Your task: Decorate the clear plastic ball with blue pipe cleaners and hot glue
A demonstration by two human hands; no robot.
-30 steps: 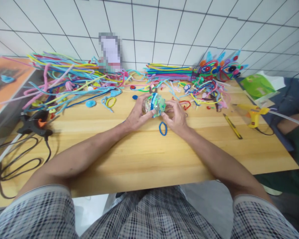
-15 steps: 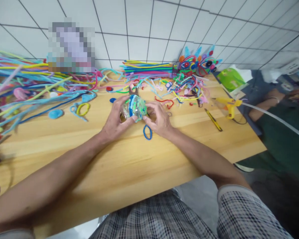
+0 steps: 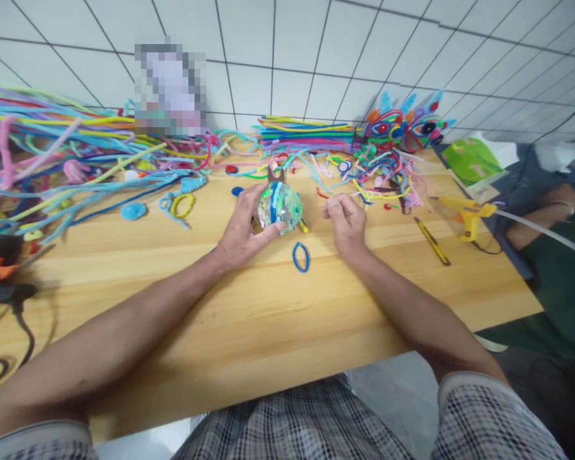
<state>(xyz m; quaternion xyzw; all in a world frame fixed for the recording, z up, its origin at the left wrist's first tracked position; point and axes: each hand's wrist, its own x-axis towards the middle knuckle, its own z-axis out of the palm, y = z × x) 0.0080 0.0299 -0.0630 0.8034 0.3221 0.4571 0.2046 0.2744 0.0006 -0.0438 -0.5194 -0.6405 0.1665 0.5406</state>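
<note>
My left hand (image 3: 244, 227) grips the left side of a rounded, clear and green piece (image 3: 287, 207) with a blue band across it. To the right of that piece, and apart from it, my right hand (image 3: 347, 220) is closed with its fingers curled in; whatever it may hold is too small to make out. A blue pipe-cleaner loop (image 3: 301, 257) lies on the wooden table (image 3: 249, 319) just below the piece. Dark plier-like jaws (image 3: 275, 174) show behind it. A yellow bit (image 3: 304, 227) pokes out at its lower right.
Pipe cleaners (image 3: 100, 137) heap up at the left, and a neat bundle (image 3: 306, 135) lies along the wall. Colourful mask-like figures (image 3: 402, 128), a yellow cutter (image 3: 432, 241) and a yellow glue gun (image 3: 469, 214) are on the right. Beyond the edge shows another person's arm (image 3: 544, 220).
My right hand has let go of the rounded piece, moved off to the right and closed. My left hand keeps its hold. The whole view has shifted, so things appear farther right.
</note>
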